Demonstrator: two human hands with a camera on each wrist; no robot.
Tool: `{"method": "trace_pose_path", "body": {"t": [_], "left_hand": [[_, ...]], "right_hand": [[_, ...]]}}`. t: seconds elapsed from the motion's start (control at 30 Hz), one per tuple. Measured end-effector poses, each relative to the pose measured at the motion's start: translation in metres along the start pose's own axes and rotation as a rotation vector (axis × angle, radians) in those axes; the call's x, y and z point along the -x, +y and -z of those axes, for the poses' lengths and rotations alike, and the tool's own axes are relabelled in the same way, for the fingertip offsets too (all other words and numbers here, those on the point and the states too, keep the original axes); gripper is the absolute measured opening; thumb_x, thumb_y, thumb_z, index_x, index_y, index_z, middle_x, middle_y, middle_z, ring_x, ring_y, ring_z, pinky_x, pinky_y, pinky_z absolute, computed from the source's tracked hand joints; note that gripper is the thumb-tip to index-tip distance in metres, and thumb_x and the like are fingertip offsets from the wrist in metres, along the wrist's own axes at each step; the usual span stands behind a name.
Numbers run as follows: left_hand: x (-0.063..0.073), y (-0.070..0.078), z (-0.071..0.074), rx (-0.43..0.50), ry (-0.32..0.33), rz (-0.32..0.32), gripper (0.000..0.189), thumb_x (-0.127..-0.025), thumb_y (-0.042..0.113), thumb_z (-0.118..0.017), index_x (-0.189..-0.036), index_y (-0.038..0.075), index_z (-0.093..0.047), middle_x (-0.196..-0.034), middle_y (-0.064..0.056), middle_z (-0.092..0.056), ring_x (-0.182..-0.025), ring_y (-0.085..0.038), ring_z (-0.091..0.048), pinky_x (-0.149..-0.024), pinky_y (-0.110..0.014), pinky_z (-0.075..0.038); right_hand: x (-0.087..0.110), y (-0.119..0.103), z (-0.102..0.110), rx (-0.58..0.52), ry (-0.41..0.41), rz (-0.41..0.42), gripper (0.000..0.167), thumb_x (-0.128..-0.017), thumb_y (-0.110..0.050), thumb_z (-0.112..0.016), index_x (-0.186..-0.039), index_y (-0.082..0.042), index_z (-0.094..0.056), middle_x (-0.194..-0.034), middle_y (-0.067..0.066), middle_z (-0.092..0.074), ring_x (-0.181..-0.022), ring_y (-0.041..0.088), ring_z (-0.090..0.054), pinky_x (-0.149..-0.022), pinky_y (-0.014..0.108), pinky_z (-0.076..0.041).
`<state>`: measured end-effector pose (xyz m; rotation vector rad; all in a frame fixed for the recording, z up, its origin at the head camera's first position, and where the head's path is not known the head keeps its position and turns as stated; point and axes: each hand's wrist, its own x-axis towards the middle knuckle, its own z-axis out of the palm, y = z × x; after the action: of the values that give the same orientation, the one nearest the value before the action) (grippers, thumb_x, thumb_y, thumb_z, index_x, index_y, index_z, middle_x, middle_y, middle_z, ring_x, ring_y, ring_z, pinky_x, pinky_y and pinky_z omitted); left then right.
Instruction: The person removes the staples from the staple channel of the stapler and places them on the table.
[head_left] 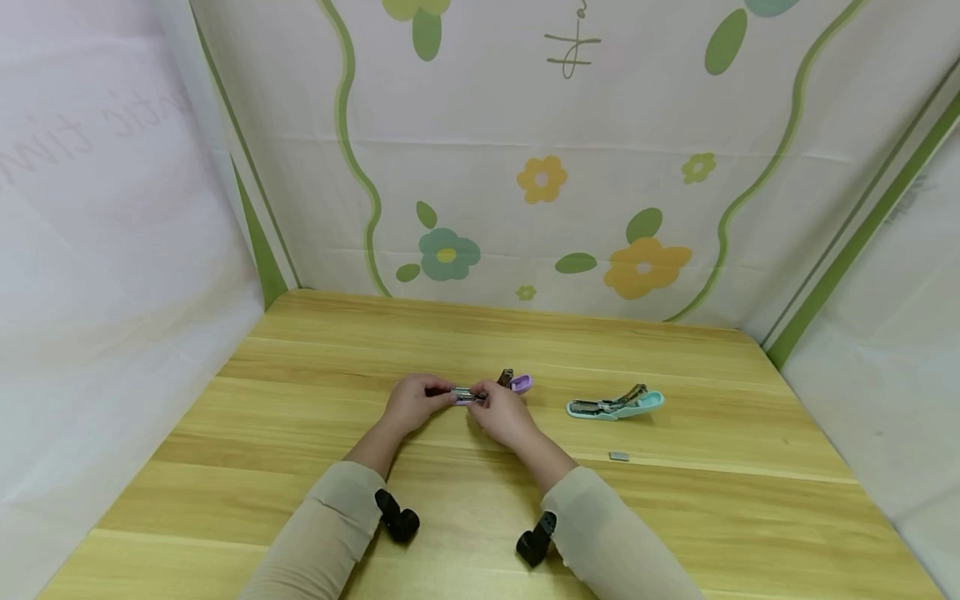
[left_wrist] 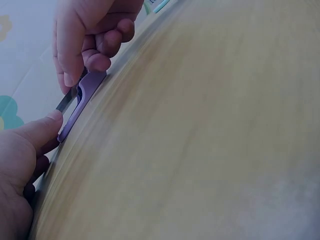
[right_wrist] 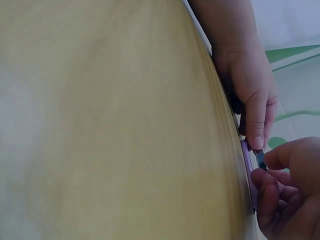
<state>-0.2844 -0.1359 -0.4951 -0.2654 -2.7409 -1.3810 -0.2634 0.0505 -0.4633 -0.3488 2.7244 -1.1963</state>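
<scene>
A purple stapler point(head_left: 521, 383) lies opened on the table, its top swung back to the right and its metal staple channel point(head_left: 463, 395) bare. My left hand point(head_left: 414, 403) pinches the front end of it between thumb and fingers. Over the middle of the channel, my right hand point(head_left: 504, 414) pinches with thumb and index finger, covering part of the metal. In the left wrist view the purple base point(left_wrist: 82, 102) runs beneath both hands. I cannot tell whether staples sit under the right fingertips.
To the right lies a second, mint-green stapler point(head_left: 647, 403), also opened, with its metal channel showing. A small grey strip of staples point(head_left: 618, 457) rests on the wooden table point(head_left: 720, 517) in front of it. Floral cloth point(head_left: 480, 100) hangs behind and at both sides.
</scene>
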Motion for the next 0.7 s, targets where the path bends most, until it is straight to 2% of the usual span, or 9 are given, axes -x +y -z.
{"method": "trace_pose_path", "body": {"t": [0.13, 0.27, 0.4, 0.57, 0.63, 0.7], "left_hand": [[0.0001, -0.0003, -0.0001, 0.002, 0.002, -0.011, 0.017, -0.086, 0.023, -0.077, -0.1, 0.014, -0.079, -0.1, -0.002, -0.076, -0.094, -0.018, -0.068, -0.085, -0.038, -0.054], [0.0003, 0.0002, 0.0005, 0.002, -0.005, -0.002, 0.017, -0.086, 0.024, -0.076, -0.1, 0.015, -0.079, -0.101, -0.001, -0.075, -0.096, -0.019, -0.068, -0.086, -0.039, -0.054], [0.0006, 0.0005, 0.0011, 0.006, -0.012, 0.002, 0.017, -0.087, 0.024, -0.076, -0.101, 0.015, -0.078, -0.103, -0.001, -0.075, -0.099, -0.02, -0.067, -0.089, -0.041, -0.054], [0.0001, -0.001, 0.0007, 0.006, -0.013, 0.006, 0.018, -0.087, 0.025, -0.075, -0.102, 0.015, -0.078, -0.104, -0.001, -0.075, -0.101, -0.021, -0.067, -0.091, -0.042, -0.053], [-0.0001, -0.0014, 0.0005, 0.003, -0.012, 0.007, 0.017, -0.087, 0.025, -0.075, -0.101, 0.016, -0.078, -0.104, -0.001, -0.075, -0.101, -0.021, -0.067, -0.091, -0.042, -0.053], [-0.0001, -0.0012, 0.0005, 0.001, -0.012, 0.007, 0.018, -0.087, 0.025, -0.076, -0.101, 0.015, -0.078, -0.103, -0.001, -0.075, -0.101, -0.021, -0.067, -0.091, -0.042, -0.053]], "right_hand": [[-0.0006, -0.0049, -0.0016, 0.096, 0.022, 0.017, 0.031, -0.094, -0.022, -0.062, -0.12, -0.004, -0.065, -0.1, 0.009, -0.071, -0.075, 0.014, -0.059, -0.064, 0.025, -0.048], [-0.0011, -0.0084, -0.0026, 0.12, 0.021, 0.017, 0.031, -0.095, -0.024, -0.062, -0.119, -0.004, -0.065, -0.104, 0.01, -0.072, -0.078, 0.015, -0.06, -0.067, 0.027, -0.05], [-0.0026, -0.0087, -0.0035, 0.044, 0.007, -0.011, 0.032, -0.095, -0.023, -0.061, -0.12, -0.003, -0.065, -0.101, 0.009, -0.07, -0.075, 0.014, -0.058, -0.064, 0.025, -0.048], [-0.0045, -0.0057, -0.0051, -0.141, -0.017, -0.06, 0.032, -0.096, -0.02, -0.059, -0.122, 0.0, -0.063, -0.089, 0.008, -0.069, -0.07, 0.011, -0.058, -0.061, 0.023, -0.048], [-0.005, -0.0047, -0.0058, -0.174, -0.015, -0.073, 0.032, -0.097, -0.019, -0.059, -0.122, 0.0, -0.063, -0.086, 0.008, -0.069, -0.068, 0.011, -0.059, -0.06, 0.023, -0.048], [-0.0049, -0.0048, -0.0063, -0.157, 0.002, -0.071, 0.032, -0.096, -0.019, -0.06, -0.121, -0.001, -0.065, -0.089, 0.01, -0.07, -0.07, 0.012, -0.06, -0.061, 0.024, -0.049]]}}
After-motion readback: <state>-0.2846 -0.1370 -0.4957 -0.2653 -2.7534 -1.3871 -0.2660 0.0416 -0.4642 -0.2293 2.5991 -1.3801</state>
